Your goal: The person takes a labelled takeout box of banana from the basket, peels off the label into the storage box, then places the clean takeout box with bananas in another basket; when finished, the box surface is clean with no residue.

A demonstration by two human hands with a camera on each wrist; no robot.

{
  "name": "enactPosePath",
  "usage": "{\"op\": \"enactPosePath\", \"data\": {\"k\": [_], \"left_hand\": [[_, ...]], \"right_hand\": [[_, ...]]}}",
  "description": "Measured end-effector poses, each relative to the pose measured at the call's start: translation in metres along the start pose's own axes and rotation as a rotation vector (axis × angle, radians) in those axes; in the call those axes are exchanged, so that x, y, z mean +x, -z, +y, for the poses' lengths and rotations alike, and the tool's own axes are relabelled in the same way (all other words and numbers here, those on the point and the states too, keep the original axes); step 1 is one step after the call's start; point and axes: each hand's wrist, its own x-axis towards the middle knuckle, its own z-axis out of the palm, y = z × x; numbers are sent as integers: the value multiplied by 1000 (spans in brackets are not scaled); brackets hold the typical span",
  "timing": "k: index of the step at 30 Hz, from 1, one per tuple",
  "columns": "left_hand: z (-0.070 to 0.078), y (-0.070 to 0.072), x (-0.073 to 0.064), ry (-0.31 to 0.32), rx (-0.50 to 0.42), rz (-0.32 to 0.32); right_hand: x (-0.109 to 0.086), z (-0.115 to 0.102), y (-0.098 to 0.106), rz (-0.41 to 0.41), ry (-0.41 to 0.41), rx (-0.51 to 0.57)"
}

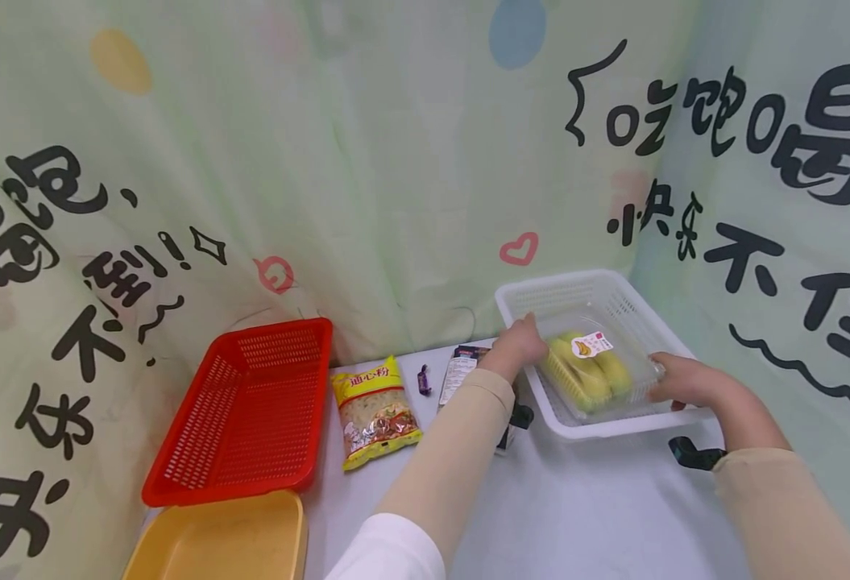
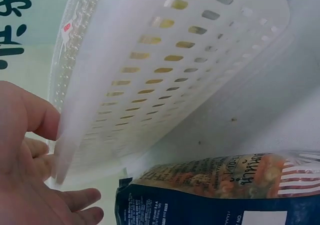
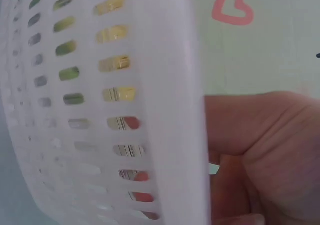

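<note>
A clear plastic box of bananas (image 1: 587, 374) with a white label sits inside the white basket (image 1: 599, 427), its lid rising above the rim in the left wrist view. My left hand (image 1: 515, 348) holds the box at its left side, thumb and fingers close by the basket rim. My right hand (image 1: 696, 383) grips the box's right corner, reaching over the right rim. In the right wrist view, the basket wall hides its fingertips. Yellow fruit and a barcode show through the basket's upper holes. A dark blue food packet (image 2: 215, 190) lies below my left hand, partly covered by my forearm in the head view.
Left of my arm lie a small purple-wrapped sweet (image 1: 424, 380) and a yellow bag of macaroni (image 1: 375, 412). A red basket (image 1: 243, 411) stands farther left, with a yellow tray (image 1: 232, 540) in front. A printed curtain (image 1: 395, 201) hangs behind the table (image 1: 562, 515).
</note>
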Motion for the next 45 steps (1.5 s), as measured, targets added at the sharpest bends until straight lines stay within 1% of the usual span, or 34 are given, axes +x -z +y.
{"op": "enactPosePath", "data": {"k": [5,10,13,15,20,23,25,28,30,33,34,38,41,45], "left_hand": [[-3,0,4,9,-100,-2],[-8,1,7,-33,-175,31],[-9,3,7,-48,-171,52],[-9,5,7,-47,-158,67],[-8,14,6,-32,-100,115],[-9,21,5,-26,-108,135],[-10,26,5,-43,-113,148],[-13,31,4,-87,-172,150],[-15,33,3,-122,-243,143],[-17,35,3,-147,-346,124],[-18,36,3,-147,-374,119],[-21,38,1,-129,-416,126],[-23,38,-1,-120,-490,126],[-25,39,-4,-135,-599,125]], "right_hand": [[1,4,3,0,-13,-8],[-4,4,6,18,6,2],[-9,4,9,38,32,24],[-12,3,12,47,37,41],[-19,-1,19,57,57,80],[-22,-3,20,72,69,101],[-24,-6,20,84,73,106],[-28,-10,19,105,71,99],[-31,-13,18,120,71,97],[-36,-18,17,141,70,97],[-38,-19,17,147,68,97],[-41,-23,16,170,68,98],[-43,-24,15,189,69,106],[-47,-28,12,216,68,110]]}}
